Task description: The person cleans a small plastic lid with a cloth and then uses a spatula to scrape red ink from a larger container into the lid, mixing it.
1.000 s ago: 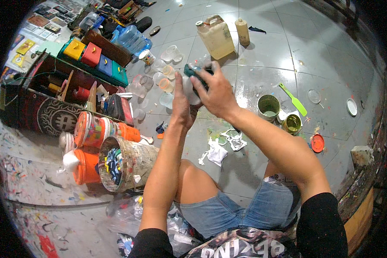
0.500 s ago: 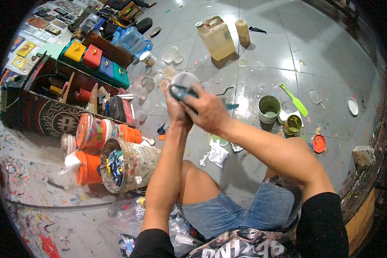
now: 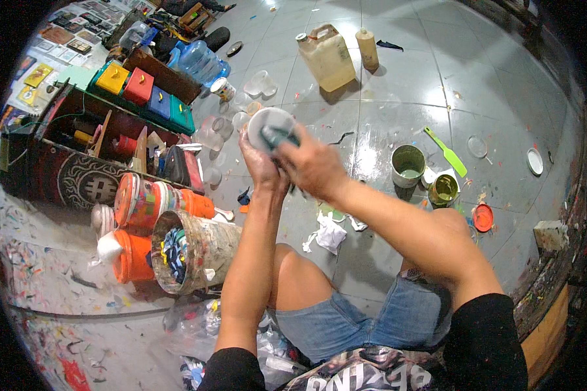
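My left hand [image 3: 259,158] is wrapped round a round, whitish plastic container [image 3: 262,122], with its circular face turned up. My right hand [image 3: 310,163], blurred by motion, grips a dark teal cloth [image 3: 277,133] and presses it on that face. Behind my hands, several clear plastic cups [image 3: 218,127] stand on the tiled floor [image 3: 398,78]. A white rag [image 3: 329,234] lies below them, between my knees. To my right are an olive-stained tin [image 3: 407,163], a smaller cup of olive paint [image 3: 443,189] and a lime green spatula [image 3: 447,150].
A jerrycan [image 3: 329,58], squeeze bottle [image 3: 367,49] and water jug [image 3: 199,62] stand ahead. A wooden box [image 3: 78,159] with coloured drawers, orange buckets [image 3: 130,254] and a paint-crusted bucket [image 3: 205,251] crowd the left. A red lid [image 3: 482,217] lies right.
The container and cloth have come lower and left and tipped so the round face shows. My right hand has moved down and is working the cloth over that face.
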{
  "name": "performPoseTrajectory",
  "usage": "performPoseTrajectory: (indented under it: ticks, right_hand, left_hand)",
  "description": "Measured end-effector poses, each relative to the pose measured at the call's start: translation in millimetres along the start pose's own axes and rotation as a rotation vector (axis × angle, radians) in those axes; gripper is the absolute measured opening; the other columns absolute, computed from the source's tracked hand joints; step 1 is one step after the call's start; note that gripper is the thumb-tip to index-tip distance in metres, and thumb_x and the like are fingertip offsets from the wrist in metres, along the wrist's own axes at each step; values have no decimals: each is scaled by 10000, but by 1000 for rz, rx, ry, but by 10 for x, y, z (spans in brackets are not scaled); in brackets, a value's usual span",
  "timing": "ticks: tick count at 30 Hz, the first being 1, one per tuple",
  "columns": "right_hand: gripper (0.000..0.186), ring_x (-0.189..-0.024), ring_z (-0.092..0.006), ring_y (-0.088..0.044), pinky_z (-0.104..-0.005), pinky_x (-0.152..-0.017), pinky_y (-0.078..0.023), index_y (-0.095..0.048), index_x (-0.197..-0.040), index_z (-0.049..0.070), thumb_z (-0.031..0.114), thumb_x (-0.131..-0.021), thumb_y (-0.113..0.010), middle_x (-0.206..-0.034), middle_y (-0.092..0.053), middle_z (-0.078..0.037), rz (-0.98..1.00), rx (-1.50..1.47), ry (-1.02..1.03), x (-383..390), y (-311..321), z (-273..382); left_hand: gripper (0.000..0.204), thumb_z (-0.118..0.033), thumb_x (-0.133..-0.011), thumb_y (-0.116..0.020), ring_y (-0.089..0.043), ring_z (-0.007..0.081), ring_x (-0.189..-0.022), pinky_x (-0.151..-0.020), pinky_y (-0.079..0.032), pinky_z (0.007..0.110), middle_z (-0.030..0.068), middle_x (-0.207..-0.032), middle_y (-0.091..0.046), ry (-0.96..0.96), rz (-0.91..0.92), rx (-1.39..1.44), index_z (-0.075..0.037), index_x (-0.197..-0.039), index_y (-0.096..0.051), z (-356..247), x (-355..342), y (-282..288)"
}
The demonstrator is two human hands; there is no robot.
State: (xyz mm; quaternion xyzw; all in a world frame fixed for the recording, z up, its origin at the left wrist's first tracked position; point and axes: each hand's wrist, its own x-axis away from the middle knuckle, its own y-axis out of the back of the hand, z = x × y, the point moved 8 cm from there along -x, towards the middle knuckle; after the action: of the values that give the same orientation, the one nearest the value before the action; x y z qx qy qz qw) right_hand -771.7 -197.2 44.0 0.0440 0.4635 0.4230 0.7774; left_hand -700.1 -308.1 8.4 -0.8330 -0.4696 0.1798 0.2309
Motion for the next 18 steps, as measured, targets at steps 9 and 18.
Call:
performPoseTrajectory:
  ticks: [9,18]
  right_hand:
    - [378,-903,-476,-643,-539,-761,-532,-576,-1221,47,348,-1003,-504,-1073,-577,-302,25,-71,-323,110,-107,-231]
    - [364,-826,-454,-651,-519,-679,-530,-608,-1171,46,353,-979,-571,-1019,-592,-239,-98,-63,-214,-2,89,-426]
  left_hand:
    - [540,-493,-1043,-208,-613,270,-1065,-948,-511,434,63,-1191,-603,-56,-24,50,-106,-1259,-517,-49,-10,30]
    - [1116,-817,-829,-485,-413,416,-1337,-1118,-347,475,290,-1498,-231,228,-132,-42,-112,-1555,-15,189,77,-28]
